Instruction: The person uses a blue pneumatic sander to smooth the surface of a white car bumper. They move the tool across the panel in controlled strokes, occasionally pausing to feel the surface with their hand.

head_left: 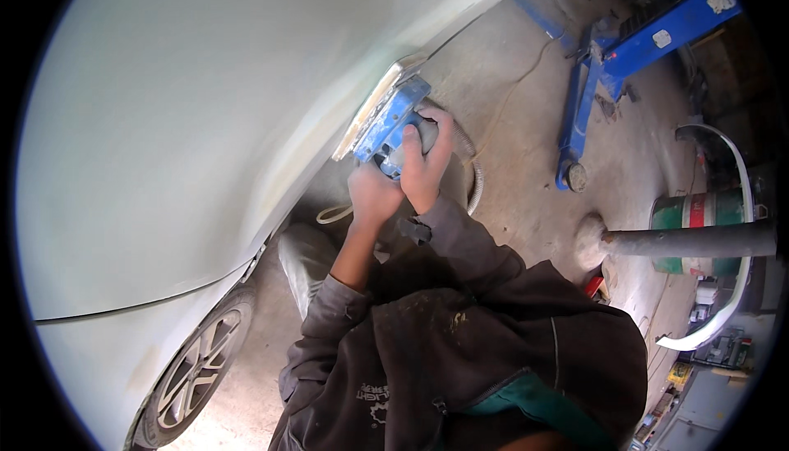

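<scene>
Both my hands are on a blue electric sander (pixel 386 128), whose flat, dusty pad (pixel 370 111) rests along the lower side of a pale grey-green car body (pixel 197 122). My left hand (pixel 376 194) is closed around the near end of the tool; its fingers are mostly hidden. My right hand (pixel 427 161) wraps the rounded housing, with the thumb lying over it. A ribbed hose (pixel 477 184) curves away behind the right wrist. Pale dust covers both hands.
A car wheel (pixel 204 360) sits at the lower left. Blue lift arms (pixel 583 114) reach over the concrete floor at the right. Beyond them are a grey post (pixel 682 241), a green and red drum (pixel 694 208) and a curved white strip (pixel 744 171). A thin cord (pixel 518 81) crosses the floor.
</scene>
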The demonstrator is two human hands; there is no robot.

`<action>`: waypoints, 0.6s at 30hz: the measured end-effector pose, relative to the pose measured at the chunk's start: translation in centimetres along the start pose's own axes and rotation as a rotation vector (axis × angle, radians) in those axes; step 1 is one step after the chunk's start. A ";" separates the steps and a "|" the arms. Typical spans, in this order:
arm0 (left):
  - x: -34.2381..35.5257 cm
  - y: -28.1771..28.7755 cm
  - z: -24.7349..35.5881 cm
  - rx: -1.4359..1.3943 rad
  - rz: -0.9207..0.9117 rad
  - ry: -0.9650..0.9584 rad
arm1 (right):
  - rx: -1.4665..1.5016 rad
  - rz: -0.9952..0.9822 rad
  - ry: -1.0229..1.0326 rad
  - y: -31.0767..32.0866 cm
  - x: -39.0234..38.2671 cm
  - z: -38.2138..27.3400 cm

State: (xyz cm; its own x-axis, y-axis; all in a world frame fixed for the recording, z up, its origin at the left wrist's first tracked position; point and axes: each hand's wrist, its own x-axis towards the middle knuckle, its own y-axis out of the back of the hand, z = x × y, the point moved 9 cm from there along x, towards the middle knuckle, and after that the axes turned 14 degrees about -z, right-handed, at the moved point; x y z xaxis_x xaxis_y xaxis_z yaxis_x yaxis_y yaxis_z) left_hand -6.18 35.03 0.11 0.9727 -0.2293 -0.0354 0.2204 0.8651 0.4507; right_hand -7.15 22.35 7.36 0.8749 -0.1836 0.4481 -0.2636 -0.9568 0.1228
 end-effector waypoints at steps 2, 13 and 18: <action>-1.3 1.3 -0.3 -0.004 0.074 -0.050 | 0.094 -0.025 -0.087 -1.1 -1.1 0.0; -8.6 4.9 -5.3 -0.067 0.053 -0.013 | -0.084 -0.079 0.162 -6.5 -7.8 -4.0; -11.5 6.7 -6.3 -0.107 0.118 -0.056 | -0.028 -0.110 0.111 -8.8 -10.5 -3.9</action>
State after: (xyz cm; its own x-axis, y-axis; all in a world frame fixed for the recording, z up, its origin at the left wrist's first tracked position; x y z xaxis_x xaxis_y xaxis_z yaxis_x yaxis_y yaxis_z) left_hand -15.46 46.29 -2.13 0.9874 -0.1450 0.0634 0.1140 0.9295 0.3507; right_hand -15.61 33.53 4.99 0.8495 -0.0505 0.5251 -0.1810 -0.9629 0.2002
